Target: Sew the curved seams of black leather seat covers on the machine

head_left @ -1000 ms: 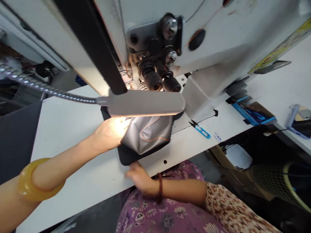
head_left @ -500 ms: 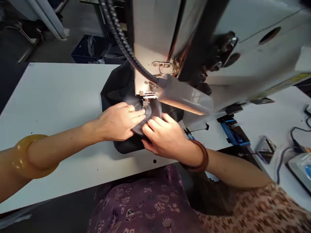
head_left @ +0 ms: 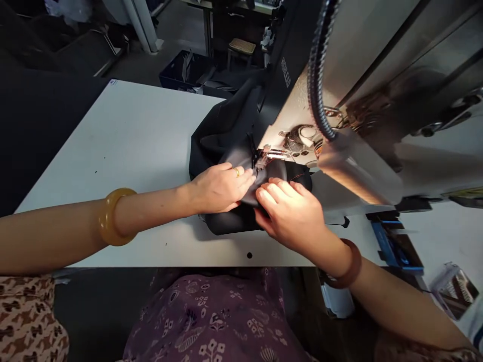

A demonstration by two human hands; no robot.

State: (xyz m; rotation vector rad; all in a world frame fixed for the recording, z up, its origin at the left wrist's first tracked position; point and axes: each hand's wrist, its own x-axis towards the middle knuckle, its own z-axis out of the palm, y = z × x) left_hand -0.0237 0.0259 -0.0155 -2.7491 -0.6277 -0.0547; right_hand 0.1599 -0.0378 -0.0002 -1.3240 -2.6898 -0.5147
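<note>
A piece of smooth black fabric (head_left: 222, 136), bulky and folded, lies under the presser foot (head_left: 259, 163) of a sewing machine (head_left: 298, 110). My left hand (head_left: 222, 188), with a ring on one finger, grips the fabric left of the foot. Its fingertips reach close to the needle area, and its thumb is mostly hidden. On the right, my right hand (head_left: 290, 208) has its fingers curled around the near edge of the fabric. Between the hands, a curved fold catches the lamp light. The needle tip cannot be made out.
The white table (head_left: 124, 130) extends to the left. A lamp (head_left: 358, 166) on a braided flexible neck hangs right of the needle area. A blue box (head_left: 396, 244) stands at the right, with a clear container (head_left: 455, 289) nearby. Behind the table is a dark bin (head_left: 184, 70) with scraps.
The view has shifted, so machine, hands and fabric appear further right. Both hands keep their places on the fabric beside the presser foot.
</note>
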